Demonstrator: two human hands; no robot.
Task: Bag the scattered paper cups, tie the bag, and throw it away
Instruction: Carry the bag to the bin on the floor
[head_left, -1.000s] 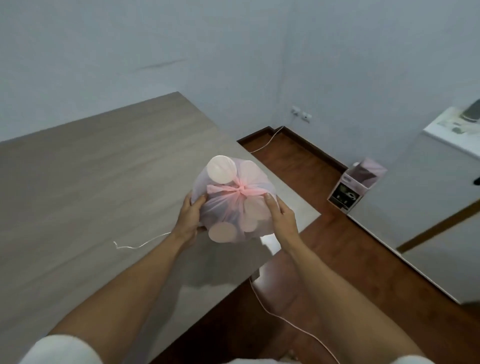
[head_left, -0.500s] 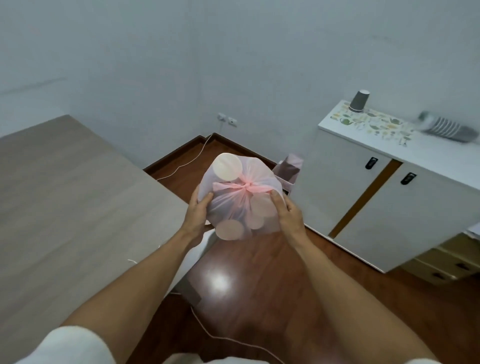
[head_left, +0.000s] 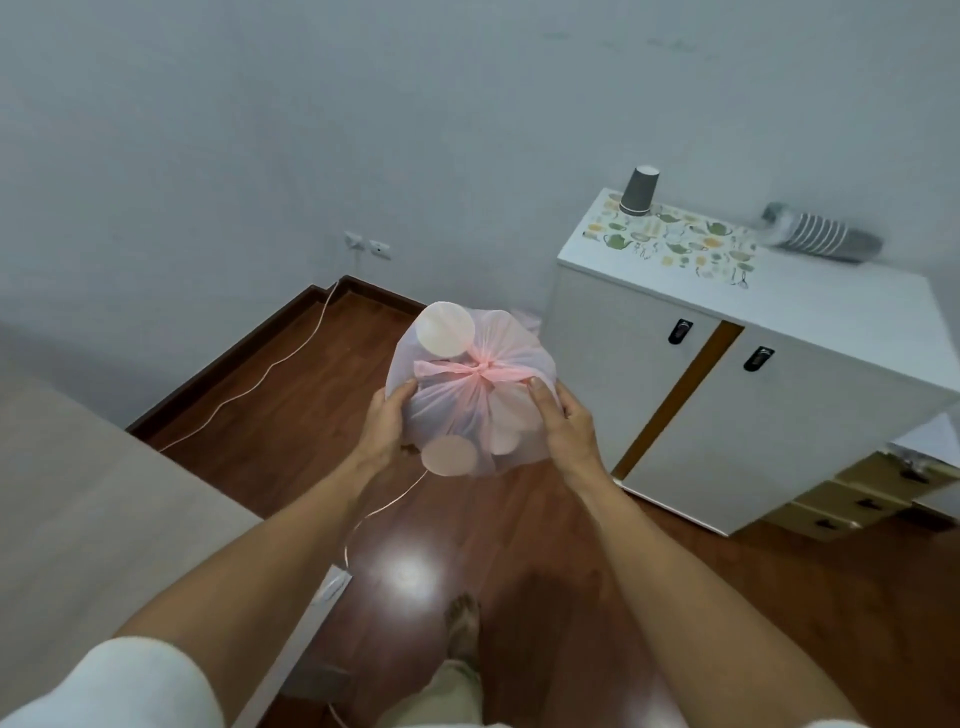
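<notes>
bag (head_left: 470, 400) of cups sits between your two hands, up in the air over the wood floor (head_left: 571, 545), just past the desk (head_left: 78, 493) corner and short of the white cabinet (head_left: 779, 415). the pink knot (head_left: 480, 371) on top looks pulled snug, so tying seems done; what remains, as i judge it, is the throwing away.

risks from here: you hold the bag by its sides, not by the knot. the film is thin and slick, and the cup rims push hard against it, so a squeeze could crush the cups or split the plastic, while too light a hold could let it slide down and out. the cable (head_left: 363, 519) trails across the floor near your foot (head_left: 462, 618); with the bag blocking your view downward, a step could catch it. no bin is clearly visible, though something pink peeks out behind the bag.

your left hand (head_left: 384, 426) cups the bag's left side, thumb on top and fingers wrapped underneath. your right hand (head_left: 563, 421) presses the right side, thumb up near the knot's tail, fingers curled round the far side. both forearms reach forward, elbows bent a little.
</notes>
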